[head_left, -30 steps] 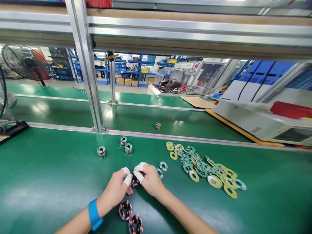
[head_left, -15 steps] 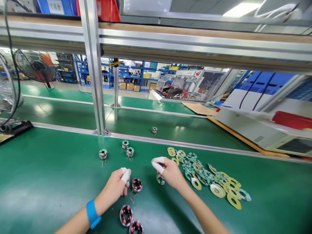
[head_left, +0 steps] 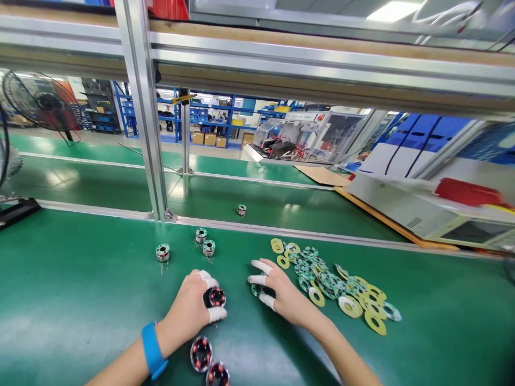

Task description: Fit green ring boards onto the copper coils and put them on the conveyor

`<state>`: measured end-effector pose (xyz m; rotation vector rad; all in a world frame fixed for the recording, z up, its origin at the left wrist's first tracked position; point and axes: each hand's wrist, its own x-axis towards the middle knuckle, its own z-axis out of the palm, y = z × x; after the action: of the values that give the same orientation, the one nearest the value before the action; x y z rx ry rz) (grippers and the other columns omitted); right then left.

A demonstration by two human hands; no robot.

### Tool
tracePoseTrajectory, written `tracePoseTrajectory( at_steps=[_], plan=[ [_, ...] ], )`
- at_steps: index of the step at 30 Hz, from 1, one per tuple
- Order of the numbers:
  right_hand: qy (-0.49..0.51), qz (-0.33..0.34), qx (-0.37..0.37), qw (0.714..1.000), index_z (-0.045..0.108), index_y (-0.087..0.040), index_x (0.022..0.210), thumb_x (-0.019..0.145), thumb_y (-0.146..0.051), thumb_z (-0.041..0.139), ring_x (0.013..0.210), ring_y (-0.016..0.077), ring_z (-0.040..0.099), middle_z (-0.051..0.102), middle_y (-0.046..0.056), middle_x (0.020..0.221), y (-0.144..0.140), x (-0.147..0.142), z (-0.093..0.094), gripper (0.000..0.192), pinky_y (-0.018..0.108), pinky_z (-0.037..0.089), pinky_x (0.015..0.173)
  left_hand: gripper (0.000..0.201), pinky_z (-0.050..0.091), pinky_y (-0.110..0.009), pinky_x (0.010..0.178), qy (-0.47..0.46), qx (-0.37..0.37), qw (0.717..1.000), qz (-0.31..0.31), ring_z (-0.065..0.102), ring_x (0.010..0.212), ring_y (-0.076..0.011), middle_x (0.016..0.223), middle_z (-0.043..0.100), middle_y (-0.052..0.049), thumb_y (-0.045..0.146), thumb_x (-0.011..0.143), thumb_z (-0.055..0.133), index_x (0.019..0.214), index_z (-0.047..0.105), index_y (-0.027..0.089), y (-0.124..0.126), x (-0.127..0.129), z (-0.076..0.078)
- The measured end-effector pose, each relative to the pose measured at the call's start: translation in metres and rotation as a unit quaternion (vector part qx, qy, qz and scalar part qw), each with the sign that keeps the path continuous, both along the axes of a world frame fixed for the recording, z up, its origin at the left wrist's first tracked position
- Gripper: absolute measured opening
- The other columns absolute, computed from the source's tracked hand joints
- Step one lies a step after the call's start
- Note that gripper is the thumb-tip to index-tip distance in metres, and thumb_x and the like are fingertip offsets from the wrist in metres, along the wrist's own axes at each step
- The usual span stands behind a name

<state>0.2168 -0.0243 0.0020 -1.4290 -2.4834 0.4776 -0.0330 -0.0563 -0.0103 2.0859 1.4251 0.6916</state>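
Note:
My left hand, with white finger cots, has thumb and fingers around the sides of a small motor stator with reddish copper windings. This stator rests on the green tabletop, or just above it; I cannot tell which. My right hand, also in white finger cots, is spread over a green ring-shaped circuit board that is partly hidden under the fingers. Two more stators, one of them a copper-wound stator, sit below my left hand. Farther off stand several stators with green tops, among them a stator at the left.
Right of my right hand lies a loose pile of green ring boards and yellow rings. An aluminium post rises from the table's back rail. One stator stands beyond that rail. A fan is at far left.
My left hand has opened from a closed posture and moved right, its fingers now around the stator. My right hand's pinched fingers have spread over the ring board. The view has shifted slightly.

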Motion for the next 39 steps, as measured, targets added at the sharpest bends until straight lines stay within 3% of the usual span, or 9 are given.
tracePoseTrajectory(
  at_steps=[4, 7, 11, 15, 20, 22, 25, 30, 39],
  plan=[
    [0.031, -0.106, 0.028, 0.993, 0.073, -0.021, 0.085, 0.07, -0.013, 0.061, 0.087, 0.0252, 0.061, 0.068, 0.009, 0.093, -0.004, -0.013, 0.001, 0.021, 0.04, 0.049, 0.08, 0.04, 0.041, -0.04, 0.079, 0.024, 0.036, 0.999, 0.031, 0.05, 0.088, -0.0264, 0.092, 0.06, -0.008, 0.035, 0.059, 0.079, 0.089, 0.062, 0.015, 0.002, -0.003, -0.001],
    [0.132, -0.16, 0.017, 0.978, 0.073, -0.02, 0.085, 0.071, -0.022, 0.062, 0.06, 0.0186, 0.058, 0.067, 0.006, 0.073, -0.008, -0.029, -0.001, 0.018, 0.034, 0.05, 0.063, 0.027, 0.041, -0.038, 0.081, -0.039, 0.067, 0.996, 0.046, 0.051, 0.09, -0.0246, 0.093, 0.06, -0.008, 0.036, 0.072, 0.067, 0.09, 0.06, 0.017, 0.004, -0.01, 0.005],
    [0.328, -0.133, -0.039, 0.935, 0.072, -0.018, 0.088, 0.068, -0.028, 0.064, 0.061, 0.0172, 0.058, 0.068, 0.006, 0.075, -0.011, -0.061, 0.0, 0.024, 0.03, 0.051, 0.06, 0.023, 0.04, -0.033, 0.081, -0.132, 0.052, 0.99, 0.026, 0.051, 0.086, -0.0196, 0.086, 0.061, -0.005, 0.032, 0.088, 0.042, 0.081, 0.06, 0.019, 0.004, -0.017, 0.019],
    [0.39, -0.095, -0.07, 0.913, 0.072, -0.018, 0.084, 0.069, -0.029, 0.063, 0.064, 0.0167, 0.058, 0.067, 0.006, 0.077, -0.009, -0.09, 0.01, 0.021, 0.028, 0.052, 0.057, 0.033, 0.038, -0.028, 0.069, -0.163, -0.008, 0.986, -0.024, 0.049, 0.074, -0.0173, 0.068, 0.057, -0.001, 0.036, 0.087, 0.041, 0.062, 0.053, 0.019, 0.005, -0.014, 0.026],
    [0.353, -0.047, -0.149, 0.923, 0.069, -0.019, 0.098, 0.067, -0.029, 0.067, 0.056, 0.0125, 0.057, 0.06, 0.003, 0.079, -0.008, -0.101, 0.013, 0.033, 0.024, 0.051, 0.05, 0.036, 0.035, -0.026, 0.061, -0.206, -0.025, 0.978, 0.023, 0.044, 0.063, -0.0151, 0.06, 0.05, 0.0, 0.037, 0.084, 0.04, 0.055, 0.045, 0.018, 0.011, -0.012, 0.017],
    [0.315, -0.04, -0.132, 0.939, 0.068, -0.02, 0.101, 0.065, -0.028, 0.069, 0.055, 0.0122, 0.056, 0.058, 0.002, 0.077, -0.007, -0.097, 0.012, 0.037, 0.025, 0.051, 0.052, 0.037, 0.035, -0.026, 0.06, -0.2, -0.036, 0.979, 0.026, 0.045, 0.063, -0.0152, 0.061, 0.05, 0.0, 0.036, 0.086, 0.037, 0.056, 0.047, 0.018, 0.011, -0.011, 0.014],
    [0.255, -0.057, -0.074, 0.963, 0.07, -0.019, 0.095, 0.067, -0.027, 0.067, 0.057, 0.0141, 0.054, 0.059, 0.002, 0.071, -0.001, -0.084, 0.008, 0.029, 0.025, 0.048, 0.051, 0.03, 0.038, -0.029, 0.068, -0.117, -0.004, 0.992, 0.042, 0.049, 0.074, -0.0189, 0.073, 0.057, -0.004, 0.039, 0.084, 0.045, 0.07, 0.059, 0.017, 0.009, -0.008, 0.011],
    [0.22, -0.087, -0.071, 0.969, 0.071, -0.017, 0.091, 0.067, -0.03, 0.068, 0.058, 0.0158, 0.054, 0.062, 0.002, 0.068, 0.01, -0.065, 0.001, 0.028, 0.026, 0.046, 0.052, 0.039, 0.038, -0.034, 0.072, 0.086, 0.015, 0.996, 0.031, 0.049, 0.083, -0.0252, 0.084, 0.06, -0.007, 0.046, 0.058, 0.076, 0.082, 0.066, 0.017, 0.005, -0.005, 0.006],
    [0.232, 0.022, -0.139, 0.962, 0.07, -0.02, 0.094, 0.066, -0.032, 0.071, 0.071, 0.0166, 0.056, 0.062, 0.005, 0.085, 0.004, -0.074, 0.009, 0.03, 0.023, 0.047, 0.054, 0.038, 0.038, -0.032, 0.071, 0.108, 0.0, 0.994, 0.01, 0.049, 0.083, -0.0234, 0.085, 0.059, -0.006, 0.046, 0.059, 0.078, 0.082, 0.067, 0.018, 0.009, -0.008, -0.003]
  ],
)
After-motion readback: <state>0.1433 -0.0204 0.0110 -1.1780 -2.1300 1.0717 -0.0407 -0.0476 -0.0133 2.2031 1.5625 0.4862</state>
